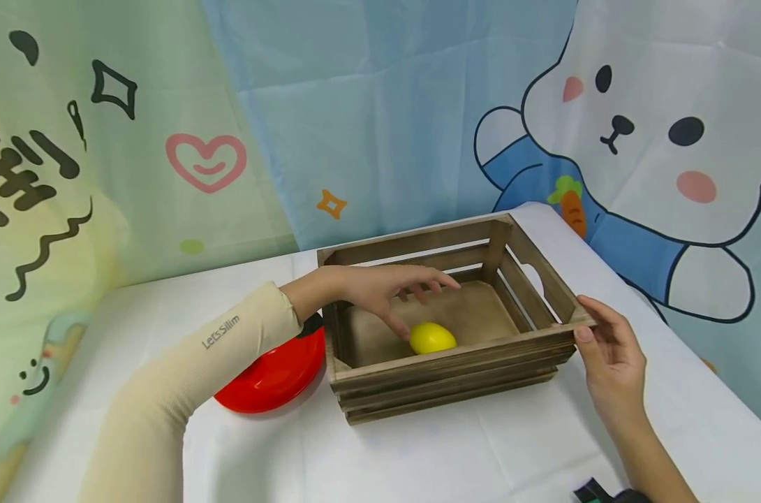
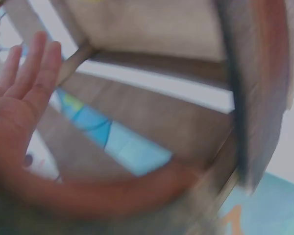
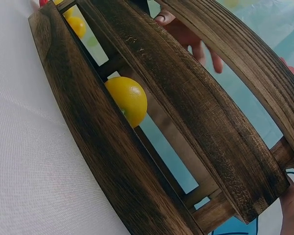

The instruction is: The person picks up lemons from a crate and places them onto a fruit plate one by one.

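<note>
A slatted wooden crate [image 1: 456, 370] stands on the white-covered table, with a bright yellow lemon [image 1: 432, 338] inside against its near wall. My left hand [image 1: 380, 288] reaches over the crate's left end, fingers loosely spread and the thumb tip just above and left of the lemon. Nothing is in that hand. At the crate's front right corner, my right hand [image 1: 616, 356] grips the rim, thumb on the near side and fingers round the outer side. Through the slats in the right wrist view, the lemon [image 3: 130, 100] shows, and the left hand's fingers [image 3: 198, 49] hang above it.
Left of the crate lies a red plate [image 1: 267, 381], partly covered by my left sleeve [image 1: 192, 363]. Farther along in the right wrist view is another yellow fruit [image 3: 77, 27]. A printed cloth backdrop [image 1: 368, 126] hangs close behind the crate.
</note>
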`<state>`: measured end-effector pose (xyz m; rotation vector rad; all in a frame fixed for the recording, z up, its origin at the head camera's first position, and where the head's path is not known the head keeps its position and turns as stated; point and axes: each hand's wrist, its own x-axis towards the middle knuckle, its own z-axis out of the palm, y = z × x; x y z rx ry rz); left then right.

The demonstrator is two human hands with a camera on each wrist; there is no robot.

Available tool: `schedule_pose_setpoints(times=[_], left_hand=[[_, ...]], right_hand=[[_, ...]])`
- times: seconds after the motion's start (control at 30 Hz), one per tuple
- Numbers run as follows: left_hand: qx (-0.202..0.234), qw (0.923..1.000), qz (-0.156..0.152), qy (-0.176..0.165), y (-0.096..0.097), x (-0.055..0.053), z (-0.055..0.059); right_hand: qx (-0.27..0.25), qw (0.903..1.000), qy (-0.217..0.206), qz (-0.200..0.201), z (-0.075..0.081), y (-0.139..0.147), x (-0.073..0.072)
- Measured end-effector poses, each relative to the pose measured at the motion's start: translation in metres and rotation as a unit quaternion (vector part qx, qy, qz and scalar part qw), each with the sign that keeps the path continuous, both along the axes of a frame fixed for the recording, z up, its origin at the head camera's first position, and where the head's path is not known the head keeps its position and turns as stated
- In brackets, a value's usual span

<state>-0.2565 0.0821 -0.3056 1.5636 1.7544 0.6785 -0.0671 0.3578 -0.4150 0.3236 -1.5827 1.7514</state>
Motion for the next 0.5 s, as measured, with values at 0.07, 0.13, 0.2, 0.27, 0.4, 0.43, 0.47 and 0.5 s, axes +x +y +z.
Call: schedule_pose_setpoints(times=[0.07, 0.13, 0.2, 0.27, 0.4, 0.43, 0.47, 0.5], left_hand=[[-0.013, 0.9999, 0.008, -0.006, 0.002, 0.001, -0.006], [-0.024, 0.9994, 0.016, -0.017, 0.005, 0.003, -0.012], [-0.037, 0.9986, 0.021, -0.033, 0.007, 0.005, -0.018], [-0.045, 0.9979, 0.022, -0.042, 0.009, 0.006, -0.023], [-0.063, 0.9965, 0.015, -0.054, 0.014, -0.001, -0.029], [-0.068, 0.9959, 0.014, -0.058, 0.015, -0.004, -0.030], [-0.076, 0.9951, 0.015, -0.061, 0.015, -0.008, -0.030], [-0.083, 0.9943, 0.016, -0.065, 0.015, -0.011, -0.031]], right_hand=[[0.000, 1.0000, 0.000, 0.000, 0.000, 0.000, 0.000], [0.002, 1.0000, -0.004, -0.002, 0.000, -0.001, 0.000], [0.005, 1.0000, -0.008, -0.003, -0.001, -0.001, 0.000], [0.009, 0.9999, -0.011, -0.003, -0.001, -0.002, 0.001], [0.016, 0.9998, -0.013, -0.009, 0.000, -0.001, 0.002], [0.017, 0.9997, -0.013, -0.010, 0.000, -0.001, 0.002], [0.018, 0.9997, -0.013, -0.010, 0.000, 0.000, 0.002], [0.019, 0.9997, -0.013, -0.011, 0.000, 0.000, 0.002]])
